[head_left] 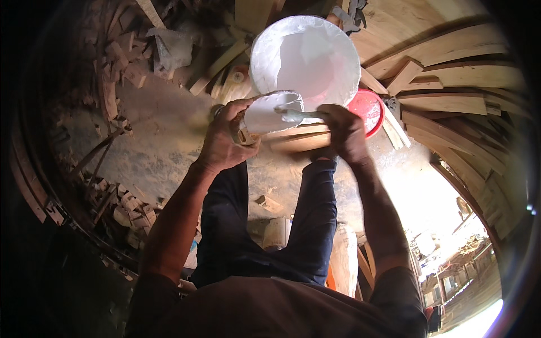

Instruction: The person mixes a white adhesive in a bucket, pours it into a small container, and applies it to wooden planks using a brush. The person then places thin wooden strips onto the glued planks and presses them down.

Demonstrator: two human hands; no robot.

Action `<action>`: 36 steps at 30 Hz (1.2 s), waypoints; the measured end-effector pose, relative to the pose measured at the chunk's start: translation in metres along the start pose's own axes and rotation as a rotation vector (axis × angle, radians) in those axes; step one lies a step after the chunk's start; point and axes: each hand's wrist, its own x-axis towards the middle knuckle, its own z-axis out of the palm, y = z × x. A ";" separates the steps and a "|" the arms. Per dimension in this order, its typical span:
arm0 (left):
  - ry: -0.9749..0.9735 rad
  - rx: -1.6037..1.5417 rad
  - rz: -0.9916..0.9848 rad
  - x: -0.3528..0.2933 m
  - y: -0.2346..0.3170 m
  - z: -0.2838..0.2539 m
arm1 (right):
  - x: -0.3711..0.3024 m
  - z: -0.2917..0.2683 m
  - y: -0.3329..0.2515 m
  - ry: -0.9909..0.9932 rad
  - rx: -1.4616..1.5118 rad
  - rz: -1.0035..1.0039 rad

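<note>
The left hand (225,138) is wrapped tight around a small white tub (269,112). The tub is tipped on its side, and its open mouth faces the right hand. The right hand (344,130) is closed around the handle of a stick-like tool (298,115). The tool's tip reaches into the tub, so the tub sits right between the two hands. Just past the hands stands a big white bucket (304,56), full of white stuff. A red lid (369,107) lies beside the bucket. Wooden boards (451,73) are piled on the right. The person's dark trousers (270,225) show below.
</note>
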 end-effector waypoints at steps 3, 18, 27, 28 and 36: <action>0.009 -0.096 0.005 -0.004 0.000 0.003 | -0.012 0.032 -0.020 -0.065 -0.245 -0.157; -0.019 0.067 0.269 -0.054 -0.045 -0.007 | -0.203 0.057 0.252 0.227 0.657 1.196; -0.041 0.410 0.424 -0.047 -0.056 -0.003 | -0.193 0.137 0.450 0.887 0.913 1.531; -0.034 0.388 0.394 -0.050 -0.064 -0.002 | -0.194 0.144 0.460 0.829 0.835 1.456; -0.028 0.403 0.115 -0.077 -0.054 -0.001 | -0.197 0.149 0.488 0.778 1.091 1.276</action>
